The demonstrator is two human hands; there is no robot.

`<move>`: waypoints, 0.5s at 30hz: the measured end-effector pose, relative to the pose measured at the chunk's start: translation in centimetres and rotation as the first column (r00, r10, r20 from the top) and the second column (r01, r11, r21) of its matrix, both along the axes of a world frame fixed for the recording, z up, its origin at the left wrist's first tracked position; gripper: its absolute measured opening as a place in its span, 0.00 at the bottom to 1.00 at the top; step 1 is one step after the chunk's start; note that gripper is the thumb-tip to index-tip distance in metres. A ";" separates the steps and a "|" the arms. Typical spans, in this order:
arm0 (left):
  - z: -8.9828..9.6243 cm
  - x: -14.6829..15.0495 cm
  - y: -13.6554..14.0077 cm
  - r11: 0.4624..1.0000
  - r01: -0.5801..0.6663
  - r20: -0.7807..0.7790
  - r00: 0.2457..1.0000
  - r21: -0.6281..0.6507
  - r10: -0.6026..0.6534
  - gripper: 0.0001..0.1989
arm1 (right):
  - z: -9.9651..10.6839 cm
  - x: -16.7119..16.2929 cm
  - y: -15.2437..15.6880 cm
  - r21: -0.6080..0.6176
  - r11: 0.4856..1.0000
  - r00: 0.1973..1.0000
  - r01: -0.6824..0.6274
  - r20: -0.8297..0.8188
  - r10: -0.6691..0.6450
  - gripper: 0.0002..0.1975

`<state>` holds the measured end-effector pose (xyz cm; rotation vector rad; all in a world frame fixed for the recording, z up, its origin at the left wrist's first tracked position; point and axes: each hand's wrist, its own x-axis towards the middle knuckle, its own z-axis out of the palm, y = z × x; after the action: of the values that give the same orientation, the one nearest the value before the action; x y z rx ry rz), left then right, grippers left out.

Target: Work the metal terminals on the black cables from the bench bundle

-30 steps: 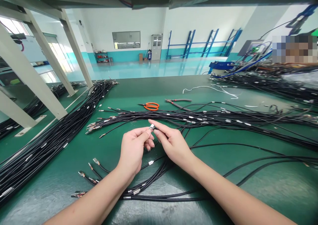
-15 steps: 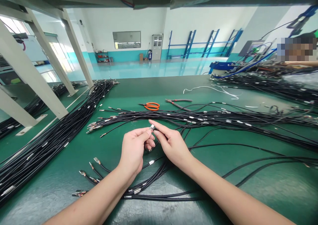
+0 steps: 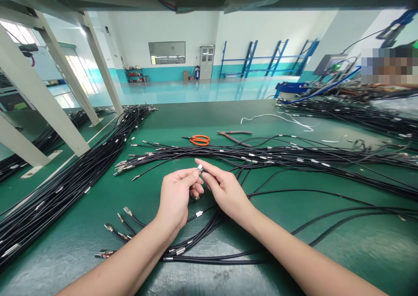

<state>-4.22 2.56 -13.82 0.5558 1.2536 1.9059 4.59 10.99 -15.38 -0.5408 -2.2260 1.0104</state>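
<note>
Over the middle of the green table, my left hand (image 3: 176, 194) and my right hand (image 3: 230, 193) meet at their fingertips. Between them is the end of a black cable with a small whitish piece (image 3: 200, 168) on it, possibly a label. My left thumb and forefinger pinch at that piece. Just to its right, my right thumb and fingers grip the dark cable. The rest of this cable is partly hidden by my hands. Below my forearms lie several thicker black cables (image 3: 225, 257) with metal terminals (image 3: 127, 210) and white labels. A long bundle of thin black cables (image 3: 183, 151) runs behind my hands.
Orange-handled scissors (image 3: 200, 139) and grey-handled cutting pliers (image 3: 235, 136) lie beyond the bundle. A thick cable bundle (image 3: 98, 165) fills the left side, by white frame posts (image 3: 48, 95). More cables (image 3: 352, 113) and a co-worker are at the far right. A white strip (image 3: 277, 116) lies farther back.
My hands stay almost still, both holding the cable end. The whitish piece appears slightly turned and a little more visible. The co-worker's head has shifted slightly left.
</note>
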 end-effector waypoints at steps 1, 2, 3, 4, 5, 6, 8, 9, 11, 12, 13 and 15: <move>0.0 0.0 0.0 1.000 0.000 0.000 1.000 -0.002 0.000 0.05 | 0.0 0.0 0.0 -0.007 1.000 1.000 -0.004 0.000 0.004 0.20; 0.0 0.0 0.0 1.000 0.000 0.000 1.000 -0.005 0.000 0.04 | 0.0 0.0 0.0 -0.014 1.000 1.000 -0.007 -0.001 0.007 0.21; -0.1 0.0 -0.1 1.000 0.000 0.001 1.000 -0.005 0.000 0.04 | 0.0 0.0 0.0 -0.021 1.000 1.000 -0.009 -0.001 0.009 0.21; -0.1 0.0 -0.1 1.000 0.000 0.001 1.000 -0.005 0.000 0.04 | 0.0 0.0 0.0 -0.028 1.000 1.000 -0.011 -0.001 0.011 0.21; -0.1 0.0 -0.1 1.000 0.000 0.001 1.000 -0.004 0.000 0.04 | 0.0 0.0 0.0 -0.035 0.999 1.000 -0.012 0.000 0.012 0.21; -0.1 0.0 -0.1 1.000 -0.001 0.001 1.000 -0.004 0.001 0.04 | 0.0 0.0 0.0 -0.041 0.999 1.000 -0.013 0.002 0.013 0.21; -0.2 -0.1 0.0 1.000 0.000 -0.001 1.000 -0.002 0.000 0.04 | 0.0 -0.1 0.0 -0.054 0.998 1.000 -0.019 0.001 0.019 0.21; -0.2 -0.1 0.0 1.000 0.002 -0.003 1.000 0.001 -0.002 0.04 | 0.0 -0.1 0.0 -0.060 0.998 1.000 -0.024 0.002 0.024 0.21; -0.1 -0.1 0.0 1.000 0.001 -0.001 1.000 0.004 -0.001 0.04 | 0.1 0.0 0.1 -0.075 0.997 0.999 -0.034 0.003 0.034 0.21; -0.1 -0.1 0.0 1.000 -0.001 0.001 1.000 0.004 0.001 0.04 | 0.2 0.0 0.1 -0.082 0.996 0.999 -0.039 0.002 0.040 0.21; -0.1 -0.2 0.0 1.000 -0.004 0.002 1.000 0.004 0.004 0.04 | 0.2 0.0 0.1 -0.088 0.995 0.999 -0.045 0.000 0.045 0.21; -0.1 -0.2 0.0 1.000 -0.007 0.006 1.000 0.001 0.007 0.04 | 0.3 0.1 0.1 -0.095 0.994 0.998 -0.057 -0.003 0.057 0.21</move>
<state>-4.40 2.53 -13.92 0.5463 1.2521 1.9129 4.65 11.09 -15.08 -0.5209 -2.2128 1.1500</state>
